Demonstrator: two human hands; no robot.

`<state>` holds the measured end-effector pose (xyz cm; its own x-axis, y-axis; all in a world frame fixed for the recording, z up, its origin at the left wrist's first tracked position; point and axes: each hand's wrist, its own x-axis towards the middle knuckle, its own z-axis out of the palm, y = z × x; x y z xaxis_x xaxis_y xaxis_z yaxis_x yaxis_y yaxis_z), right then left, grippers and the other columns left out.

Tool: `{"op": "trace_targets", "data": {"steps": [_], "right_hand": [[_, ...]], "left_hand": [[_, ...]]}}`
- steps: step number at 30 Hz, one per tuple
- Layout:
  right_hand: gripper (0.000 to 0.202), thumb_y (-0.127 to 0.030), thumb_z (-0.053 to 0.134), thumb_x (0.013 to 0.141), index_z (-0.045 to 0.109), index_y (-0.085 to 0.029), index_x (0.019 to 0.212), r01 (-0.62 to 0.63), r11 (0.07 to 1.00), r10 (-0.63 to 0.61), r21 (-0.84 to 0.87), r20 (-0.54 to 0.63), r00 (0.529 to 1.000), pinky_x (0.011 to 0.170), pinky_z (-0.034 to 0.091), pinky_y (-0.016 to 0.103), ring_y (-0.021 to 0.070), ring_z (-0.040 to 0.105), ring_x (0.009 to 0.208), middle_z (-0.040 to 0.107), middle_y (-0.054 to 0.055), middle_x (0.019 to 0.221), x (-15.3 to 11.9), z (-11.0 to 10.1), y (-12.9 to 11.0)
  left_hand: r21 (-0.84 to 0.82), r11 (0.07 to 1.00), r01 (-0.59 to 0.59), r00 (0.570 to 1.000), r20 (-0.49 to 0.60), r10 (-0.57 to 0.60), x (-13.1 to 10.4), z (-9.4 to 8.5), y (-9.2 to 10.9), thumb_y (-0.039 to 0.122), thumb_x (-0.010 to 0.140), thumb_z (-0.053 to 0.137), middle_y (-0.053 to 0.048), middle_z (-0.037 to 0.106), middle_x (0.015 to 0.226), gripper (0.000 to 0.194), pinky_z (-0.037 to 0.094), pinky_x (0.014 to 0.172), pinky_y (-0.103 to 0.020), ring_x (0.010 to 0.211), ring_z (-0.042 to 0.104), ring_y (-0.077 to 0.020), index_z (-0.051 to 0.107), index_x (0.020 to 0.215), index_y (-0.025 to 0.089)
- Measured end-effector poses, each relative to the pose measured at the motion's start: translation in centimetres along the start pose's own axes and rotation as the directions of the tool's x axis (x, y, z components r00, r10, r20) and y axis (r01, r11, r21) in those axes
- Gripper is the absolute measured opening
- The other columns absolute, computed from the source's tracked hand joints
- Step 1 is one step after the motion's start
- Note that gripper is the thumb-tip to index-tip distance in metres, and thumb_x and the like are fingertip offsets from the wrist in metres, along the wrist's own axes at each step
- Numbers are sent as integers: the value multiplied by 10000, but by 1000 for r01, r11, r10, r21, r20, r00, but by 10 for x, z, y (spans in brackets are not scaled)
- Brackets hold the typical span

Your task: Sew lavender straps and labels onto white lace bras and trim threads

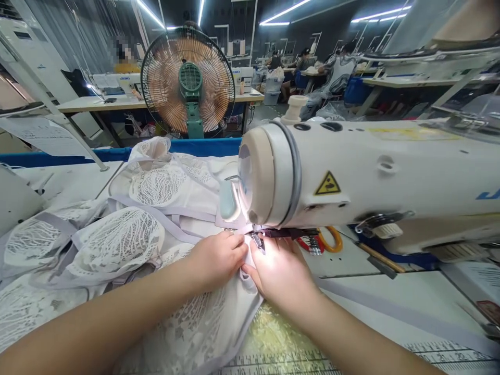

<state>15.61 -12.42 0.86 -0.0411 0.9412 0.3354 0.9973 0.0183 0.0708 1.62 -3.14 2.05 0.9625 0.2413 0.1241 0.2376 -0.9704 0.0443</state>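
A white sewing machine [339, 172] reaches in from the right, its lit needle area just beyond my hands. White lace bras [117, 245] with lavender edging lie heaped to the left and under my arms. My left hand [219, 258] is closed, fingers pinching the edge of the white fabric left of the presser foot [257, 240]. At the foot's right side my right hand [279, 265] presses on the same edge, thumb toward the left hand, fingertips partly hidden under the machine head. A lavender elastic band [390, 307] trails off to the right.
Orange-handled scissors [332, 239] and a wooden-handled tool [380, 260] lie under the machine arm. A ruler strip [289, 362] runs along the front edge. A big green fan [189, 83] stands behind the table; other people sit at machines farther back.
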Motion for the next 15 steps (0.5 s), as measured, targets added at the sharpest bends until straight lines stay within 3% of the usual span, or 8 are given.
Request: {"op": "trace_targets", "data": {"steps": [8,15], "right_hand": [[307,-329,605,773,670,-159,1020,27,999,-27,-18,-23,999,809,421,452,297,536,898,626,147,1030,-13,3,4],[331,-285,583,769,663,-154,1063,23,999,-22,-45,12,1000,747,457,444,319,541,896,614,169,1053,-14,7,5]], "left_hand": [[-78,993,-94,992,-86,87,-3,11,-7,185,872,442,-153,613,1111,241,502,777,-361,976,557,-250,611,1016,91],[-56,991,-119,991,-76,114,3,9,-8,203,873,427,-122,643,990,238,478,737,-342,850,555,-234,637,919,101]]}}
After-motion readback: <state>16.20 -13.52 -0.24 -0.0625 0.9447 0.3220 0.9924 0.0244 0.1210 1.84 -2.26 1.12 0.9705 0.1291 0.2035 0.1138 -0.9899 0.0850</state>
